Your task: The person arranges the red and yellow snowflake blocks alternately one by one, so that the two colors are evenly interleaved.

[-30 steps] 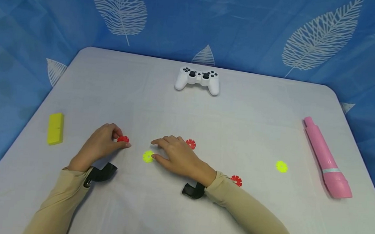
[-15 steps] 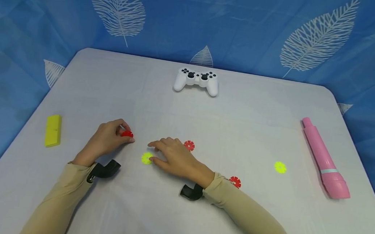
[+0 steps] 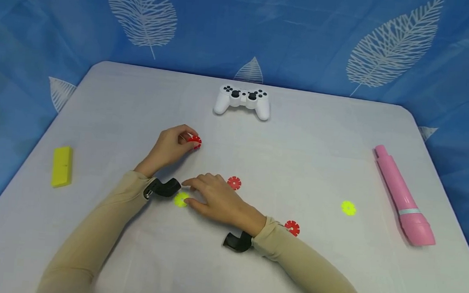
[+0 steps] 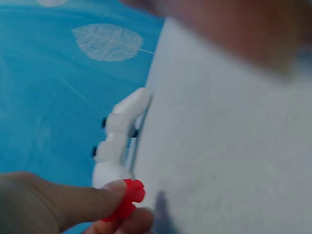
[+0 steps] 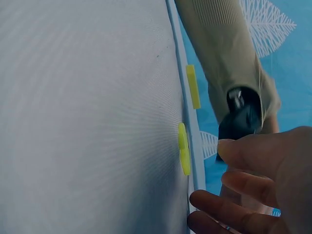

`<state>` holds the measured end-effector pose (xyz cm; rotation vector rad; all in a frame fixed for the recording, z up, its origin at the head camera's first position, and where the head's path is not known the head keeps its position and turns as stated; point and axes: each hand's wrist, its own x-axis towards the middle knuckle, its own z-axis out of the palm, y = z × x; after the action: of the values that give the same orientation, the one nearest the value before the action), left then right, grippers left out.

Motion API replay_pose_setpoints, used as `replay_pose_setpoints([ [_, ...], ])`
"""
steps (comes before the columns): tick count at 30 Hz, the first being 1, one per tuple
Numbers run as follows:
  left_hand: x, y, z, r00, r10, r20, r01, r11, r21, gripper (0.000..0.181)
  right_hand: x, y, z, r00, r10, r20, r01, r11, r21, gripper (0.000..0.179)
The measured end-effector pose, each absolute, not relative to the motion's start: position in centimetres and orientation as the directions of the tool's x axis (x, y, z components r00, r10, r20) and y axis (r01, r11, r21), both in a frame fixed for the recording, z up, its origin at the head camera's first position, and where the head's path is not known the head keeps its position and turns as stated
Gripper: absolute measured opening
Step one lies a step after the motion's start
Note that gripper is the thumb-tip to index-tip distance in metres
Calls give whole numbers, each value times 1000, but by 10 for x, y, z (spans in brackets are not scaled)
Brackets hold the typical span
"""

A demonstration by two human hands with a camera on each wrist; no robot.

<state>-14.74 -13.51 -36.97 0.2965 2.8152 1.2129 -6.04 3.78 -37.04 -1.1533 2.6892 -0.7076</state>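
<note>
Between thumb and fingers my left hand [image 3: 171,146] pinches a red snowflake-shaped plastic disc [image 3: 195,141], toward the far middle of the table. The left wrist view shows the same red disc [image 4: 135,191] at the fingertips. My right hand [image 3: 219,201] has relaxed, parted fingers and holds nothing. Its thumb tip overlaps the edge of a yellow-green disc [image 3: 180,200] in the head view; the right wrist view shows that yellow-green disc [image 5: 183,148] apart from the fingers. Just beyond the right hand lies a red disc [image 3: 234,183].
Another red disc [image 3: 292,227] lies beside the right sleeve. A second yellow-green disc [image 3: 348,208] and a pink microphone-shaped object [image 3: 404,194] are at the right. A white game controller [image 3: 243,101] sits near the far edge, a yellow block [image 3: 62,166] at the left.
My left hand has carried the red disc to the right and farther across the table, toward the controller. The right hand has hardly moved over the table.
</note>
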Motion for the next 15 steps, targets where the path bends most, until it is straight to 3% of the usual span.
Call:
replay_pose_setpoints([
  [15,-172,-125,-375,-962,274,18,226,750,622,27,-63,37,-371,-761,-644,77,-595,646,-478,37],
])
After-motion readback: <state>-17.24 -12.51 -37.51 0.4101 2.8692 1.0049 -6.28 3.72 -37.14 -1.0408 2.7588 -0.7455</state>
